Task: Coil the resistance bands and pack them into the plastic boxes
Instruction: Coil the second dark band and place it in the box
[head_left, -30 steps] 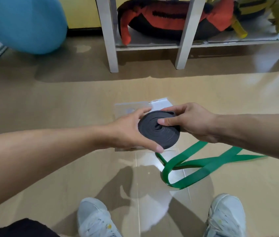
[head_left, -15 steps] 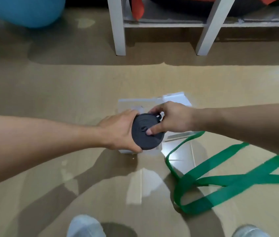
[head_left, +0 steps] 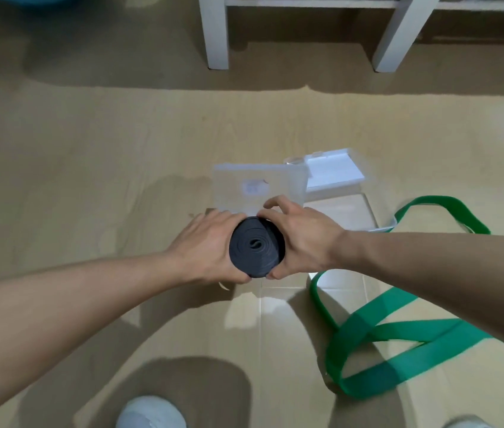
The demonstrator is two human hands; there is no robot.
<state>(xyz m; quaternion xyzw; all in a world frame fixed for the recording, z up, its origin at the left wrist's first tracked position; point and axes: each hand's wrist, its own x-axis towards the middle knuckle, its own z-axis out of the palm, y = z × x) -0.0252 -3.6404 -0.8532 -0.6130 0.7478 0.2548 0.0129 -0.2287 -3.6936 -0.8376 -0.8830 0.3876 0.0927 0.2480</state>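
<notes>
Left hand (head_left: 210, 245) and right hand (head_left: 303, 239) clasp a coiled black rubber resistance band (head_left: 256, 247); next, lowering it into the clear plastic box (head_left: 256, 186) at twelve o'clock.

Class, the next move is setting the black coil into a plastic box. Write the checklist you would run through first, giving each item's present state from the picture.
1. Black coil wound tight, no loose tail showing: ok.
2. Left hand and right hand both clasp the coil's rim: ok.
3. Clear box beyond the hands is open: cannot tell, its plastic is see-through and blurred.
4. That box has nothing in it: cannot tell, the hands hide part of it.
5. Second box has its lid raised: ok.
6. Green band coiled: not ok, it lies loose on the floor at the right.
</notes>
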